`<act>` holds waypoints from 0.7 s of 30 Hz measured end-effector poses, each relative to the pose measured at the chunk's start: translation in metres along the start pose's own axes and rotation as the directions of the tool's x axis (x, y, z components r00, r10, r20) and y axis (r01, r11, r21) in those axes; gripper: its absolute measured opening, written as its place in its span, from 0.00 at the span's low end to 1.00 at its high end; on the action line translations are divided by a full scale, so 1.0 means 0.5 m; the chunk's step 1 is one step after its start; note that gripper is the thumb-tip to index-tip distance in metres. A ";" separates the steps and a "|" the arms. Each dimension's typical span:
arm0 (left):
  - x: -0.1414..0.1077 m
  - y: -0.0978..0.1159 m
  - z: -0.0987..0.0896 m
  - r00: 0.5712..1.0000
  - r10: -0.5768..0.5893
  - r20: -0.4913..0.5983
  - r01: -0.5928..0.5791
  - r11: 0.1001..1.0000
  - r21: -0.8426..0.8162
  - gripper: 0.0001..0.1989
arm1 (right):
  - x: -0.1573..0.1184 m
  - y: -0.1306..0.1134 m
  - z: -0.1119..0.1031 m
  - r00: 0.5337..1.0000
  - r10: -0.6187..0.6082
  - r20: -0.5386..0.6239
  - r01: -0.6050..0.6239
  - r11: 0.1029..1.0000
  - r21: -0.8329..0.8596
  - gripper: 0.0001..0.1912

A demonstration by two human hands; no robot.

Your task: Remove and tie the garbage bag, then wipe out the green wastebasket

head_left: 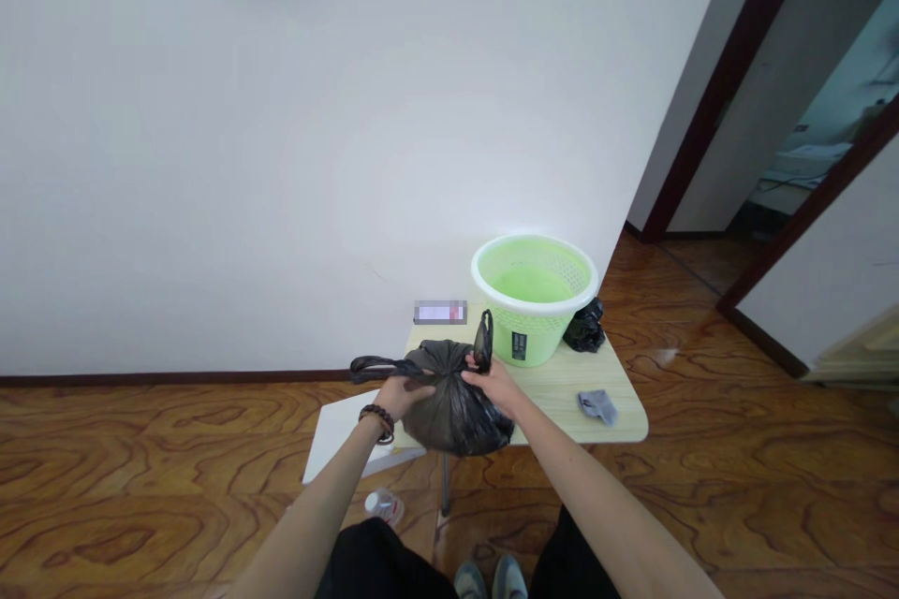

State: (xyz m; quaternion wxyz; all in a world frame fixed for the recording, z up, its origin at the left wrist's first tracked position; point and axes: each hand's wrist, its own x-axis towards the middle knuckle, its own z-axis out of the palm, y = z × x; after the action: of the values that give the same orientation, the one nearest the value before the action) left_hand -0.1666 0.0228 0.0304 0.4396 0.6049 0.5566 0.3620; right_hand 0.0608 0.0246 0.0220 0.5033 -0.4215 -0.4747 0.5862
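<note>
Over the front edge of a pale table point(554, 407), your left hand point(402, 395) and right hand point(493, 382) close around a black plastic bag point(453, 407) near its gathered neck; tabletop stretches rightward below the green laundry basket point(546, 335) to a gray cloth point(597, 406).

1 view, worn on the head. Looks forward and down from head height, shoes point(509, 577) at bottom edge. Forearms point(337, 487) run in from below; left hand point(402, 395) and right hand point(494, 384) near, below centre. Table point(615, 376) close, seen from above. Wall point(281, 159) behind it. Wide take: floor point(175, 459) left and right, doorway point(787, 112) far right.
</note>
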 end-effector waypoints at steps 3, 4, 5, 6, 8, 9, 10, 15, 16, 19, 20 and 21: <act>-0.001 -0.010 0.000 0.997 -0.022 -0.076 0.028 0.996 0.086 0.15 | 0.002 0.013 0.008 0.999 0.036 -0.030 -0.035 0.999 0.024 0.19; -0.001 -0.014 -0.001 0.993 -0.024 -0.113 0.038 0.991 0.125 0.14 | 0.005 0.017 0.012 0.998 0.052 -0.036 -0.050 0.998 0.039 0.17; 0.000 -0.016 -0.001 0.989 -0.018 -0.145 0.042 0.986 0.162 0.13 | 0.008 0.019 0.015 0.997 0.066 -0.039 -0.064 0.997 0.054 0.16; 0.001 -0.017 0.000 0.985 -0.009 -0.170 0.042 0.981 0.191 0.12 | 0.010 0.020 0.019 0.996 0.079 -0.043 -0.076 0.995 0.066 0.16; 0.006 -0.013 0.003 0.983 0.011 -0.183 0.028 0.978 0.205 0.12 | 0.016 0.019 0.023 0.994 0.093 -0.063 -0.088 0.993 0.074 0.16; 0.010 -0.009 0.006 0.984 0.026 -0.176 0.007 0.983 0.185 0.12 | 0.018 0.017 0.023 0.992 0.099 -0.077 -0.093 0.993 0.075 0.17; 0.014 -0.002 0.010 0.986 0.045 -0.163 -0.020 0.988 0.151 0.12 | 0.021 0.015 0.023 0.990 0.106 -0.088 -0.100 0.992 0.076 0.17; 0.038 0.043 0.042 0.960 0.008 -0.281 -0.045 0.991 -0.124 0.22 | 0.025 0.002 0.021 0.983 0.136 -0.127 -0.123 0.987 0.101 0.21; 0.042 0.053 0.051 0.946 -0.024 -0.323 -0.043 0.979 -0.199 0.24 | 0.025 0.000 0.023 0.980 0.145 -0.133 -0.127 0.983 0.134 0.21; 0.053 0.073 0.075 0.922 -0.092 -0.376 -0.106 0.874 -0.475 0.23 | 0.023 -0.009 0.029 0.974 0.186 -0.131 -0.140 0.943 0.301 0.18; 0.056 0.075 0.081 0.925 -0.115 -0.362 -0.111 0.829 -0.549 0.23 | 0.023 -0.013 0.032 0.971 0.201 -0.131 -0.143 0.924 0.356 0.17; 0.057 0.075 0.085 0.931 -0.140 -0.336 -0.094 0.801 -0.591 0.22 | 0.024 -0.016 0.034 0.968 0.215 -0.132 -0.148 0.906 0.396 0.16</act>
State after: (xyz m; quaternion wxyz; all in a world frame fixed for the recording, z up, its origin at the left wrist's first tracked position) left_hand -0.1107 0.0459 0.0489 0.5014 0.3507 0.4927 0.6188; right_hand 0.0443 0.0344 0.0329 0.5582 -0.4068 -0.2641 0.6732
